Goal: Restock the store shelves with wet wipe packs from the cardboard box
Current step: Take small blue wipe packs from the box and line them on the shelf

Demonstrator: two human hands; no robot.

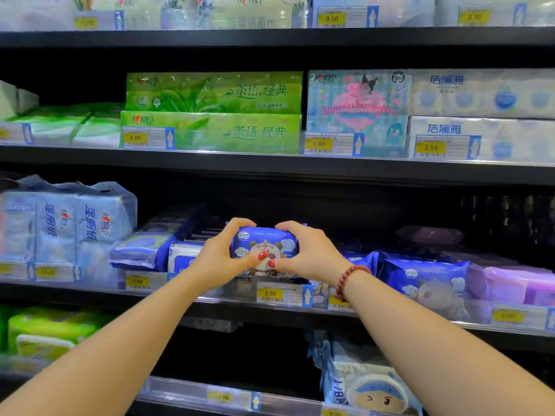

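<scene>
Left arm: bare, stretched from the lower left of the frame up to the centre.
Left hand: at the left end of the wipe pack; fingers curled over its top edge, thumb pressed on its front face.
Right arm: bare, stretched from the lower right up to the centre; red bead bracelet on the wrist.
Right hand: at the right end of the pack; fingers curled over the top edge, thumb pressed on the front face.
Thumb tips: nearly touching, low on the front face; nails red.
Wipe pack: blue, cartoon print; centre of the frame, gripped between both hands, long side level.
Pack position: at the front of the shelf, directly above the yellow 3.90 price tag; contact with the shelf floor not discernible.
Neighbours: similar blue packs just right of the right wrist.
</scene>
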